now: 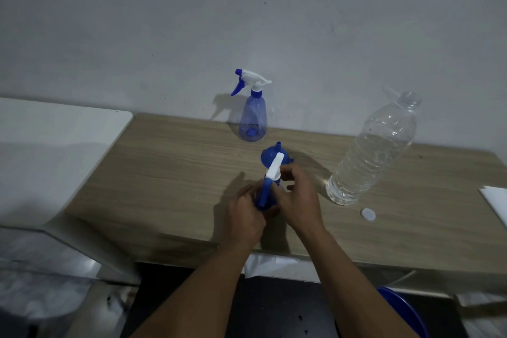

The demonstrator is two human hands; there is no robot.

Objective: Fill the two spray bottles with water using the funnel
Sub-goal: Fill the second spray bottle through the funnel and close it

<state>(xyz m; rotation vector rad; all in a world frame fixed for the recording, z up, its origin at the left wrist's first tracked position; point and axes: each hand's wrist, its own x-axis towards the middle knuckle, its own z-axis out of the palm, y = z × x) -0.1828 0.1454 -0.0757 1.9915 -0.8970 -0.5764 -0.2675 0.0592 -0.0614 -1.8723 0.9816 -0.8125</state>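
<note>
Over the worktop (178, 173), the left hand (244, 217) grips the near spray bottle (260, 203) while the right hand (297, 195) pinches its sprayer head (275, 169); steadying the body and turning at the collar seems wisest. The funnel (267, 155) lies just behind.

A single wide-angle head camera (the only view) looks forward and down from close above the light wood-grain tabletop (170, 173), facing the plain pale grey wall (247, 8) behind it.
</note>
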